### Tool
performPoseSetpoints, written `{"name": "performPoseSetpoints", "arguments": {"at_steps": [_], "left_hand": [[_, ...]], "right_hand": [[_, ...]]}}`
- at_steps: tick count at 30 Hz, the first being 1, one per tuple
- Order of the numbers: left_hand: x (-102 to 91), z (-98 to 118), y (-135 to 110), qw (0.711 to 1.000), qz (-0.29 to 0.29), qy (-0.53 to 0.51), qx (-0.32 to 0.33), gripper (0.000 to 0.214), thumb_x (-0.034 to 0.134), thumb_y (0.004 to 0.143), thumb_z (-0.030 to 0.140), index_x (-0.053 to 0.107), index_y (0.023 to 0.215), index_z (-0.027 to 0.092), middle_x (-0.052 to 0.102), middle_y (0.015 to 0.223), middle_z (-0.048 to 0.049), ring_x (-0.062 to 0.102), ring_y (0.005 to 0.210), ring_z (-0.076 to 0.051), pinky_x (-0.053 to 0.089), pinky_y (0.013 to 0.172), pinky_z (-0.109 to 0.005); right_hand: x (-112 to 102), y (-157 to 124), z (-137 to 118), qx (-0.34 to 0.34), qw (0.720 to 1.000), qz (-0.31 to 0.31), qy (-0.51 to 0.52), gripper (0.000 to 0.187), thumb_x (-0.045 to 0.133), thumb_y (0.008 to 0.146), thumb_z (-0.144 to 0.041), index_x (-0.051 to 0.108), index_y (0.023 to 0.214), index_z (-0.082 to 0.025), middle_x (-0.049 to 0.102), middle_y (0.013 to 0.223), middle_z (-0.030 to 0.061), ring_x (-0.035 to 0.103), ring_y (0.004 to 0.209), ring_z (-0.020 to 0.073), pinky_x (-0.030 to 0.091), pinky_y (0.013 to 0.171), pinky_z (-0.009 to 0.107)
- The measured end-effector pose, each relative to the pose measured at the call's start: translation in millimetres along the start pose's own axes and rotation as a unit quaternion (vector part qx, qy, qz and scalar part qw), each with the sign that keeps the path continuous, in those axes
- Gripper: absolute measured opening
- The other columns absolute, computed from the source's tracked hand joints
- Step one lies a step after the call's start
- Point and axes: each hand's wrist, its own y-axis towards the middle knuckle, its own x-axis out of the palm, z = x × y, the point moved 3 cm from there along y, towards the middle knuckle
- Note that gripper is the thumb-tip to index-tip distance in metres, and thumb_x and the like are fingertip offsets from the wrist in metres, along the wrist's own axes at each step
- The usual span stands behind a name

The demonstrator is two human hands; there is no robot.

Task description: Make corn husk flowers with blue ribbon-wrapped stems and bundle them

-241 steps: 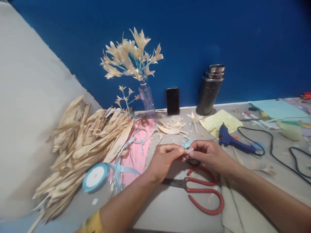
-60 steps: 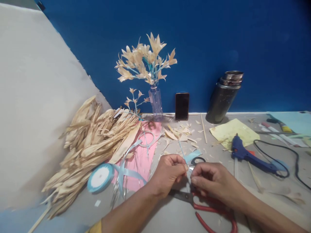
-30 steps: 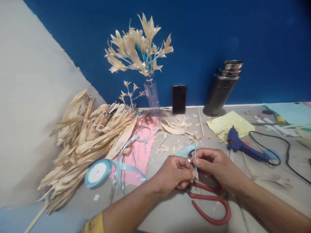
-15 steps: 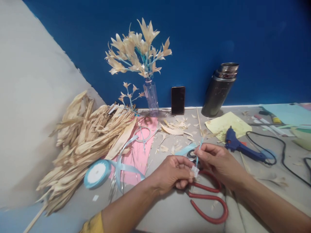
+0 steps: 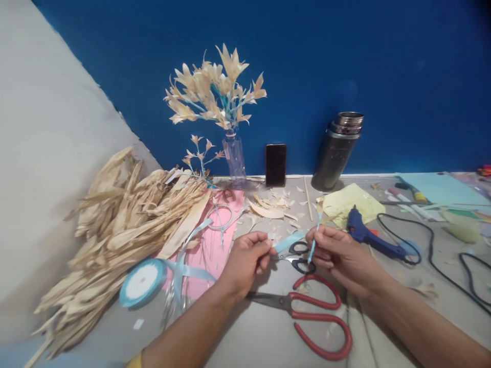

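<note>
Grey table top (image 5: 249,337) is seen under a deep blue wall (image 5: 383,61), and craft things are spread all over it. Near the middle, a thin stick wrapped in light blue ribbon (image 5: 316,225) is held up, a little tilted, just above the table. It is pinched low down by the thumb and first fingers of the right hand (image 5: 337,253), which are closed tight on it. A short flat strip of light blue ribbon (image 5: 289,240) is pinched at one end by the closed fingertips of the left hand (image 5: 245,258). Its other end is pointed toward the stick. Whether the strip is joined to the stick cannot be told.

The work in hand looks like ribbon being wound round the stick. For a stick this thin, a firm pinch and small, slow turns are called for, with the strip pulled flat.

Small black-handled scissors (image 5: 301,255) are seen just under the two hands, and big red-handled scissors (image 5: 314,317) are laid nearer the person. To the right, a blue glue gun (image 5: 360,232) is laid beside a yellow sheet of paper (image 5: 351,202). To the left, a roll of light blue ribbon (image 5: 140,282), a pink sheet of paper (image 5: 215,245) and a big pile of dry pale husks (image 5: 126,230) are found. By the wall, a clear bottle of husk flowers (image 5: 233,158), a black phone (image 5: 275,164) and a dark metal flask (image 5: 335,153) are stood up.
</note>
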Motion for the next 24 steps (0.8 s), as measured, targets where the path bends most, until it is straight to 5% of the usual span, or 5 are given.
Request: {"name": "performPoseSetpoints", "arguments": {"at_steps": [11, 17, 24], "left_hand": [[4.7, 1.4, -4.9, 0.989, -0.06, 0.138, 0.005, 0.03, 0.073, 0.072, 0.039, 0.055, 0.066, 0.016, 0.051, 0.051, 0.005, 0.037, 0.042, -0.005, 0.024, 0.043, -0.018], [-1.7, 9.8, -4.6, 0.97, 0.063, 0.197, 0.13, 0.009, 0.063, 0.075, 0.022, 0.059, 0.082, 0.017, 0.059, 0.065, 0.0034, 0.047, 0.054, -0.008, 0.035, 0.052, -0.019], [21.1, -6.6, -14.4, 0.989, -0.128, 0.067, -0.036, 0.03, 0.066, 0.079, 0.044, 0.059, 0.082, 0.015, 0.067, 0.072, -0.0037, 0.042, 0.04, -0.004, 0.023, 0.039, -0.019]], "right_hand": [[-2.8, 0.0, 2.1, 0.007, 1.0, 0.008, -0.006, 0.023, 0.081, 0.076, -0.036, 0.071, 0.077, -0.016, 0.049, 0.065, -0.0017, 0.025, 0.052, 0.0069, 0.023, 0.044, 0.02], [-0.2, -1.4, 0.9, 0.005, 1.0, -0.002, 0.01, 0.02, 0.079, 0.079, -0.034, 0.071, 0.078, -0.015, 0.04, 0.062, -0.0045, 0.023, 0.053, 0.0068, 0.022, 0.044, 0.019], [4.6, -1.5, 8.8, 0.019, 0.999, 0.022, -0.014, 0.03, 0.084, 0.072, -0.04, 0.069, 0.074, -0.015, 0.041, 0.06, -0.0057, 0.023, 0.05, 0.0057, 0.018, 0.044, 0.02]]}}
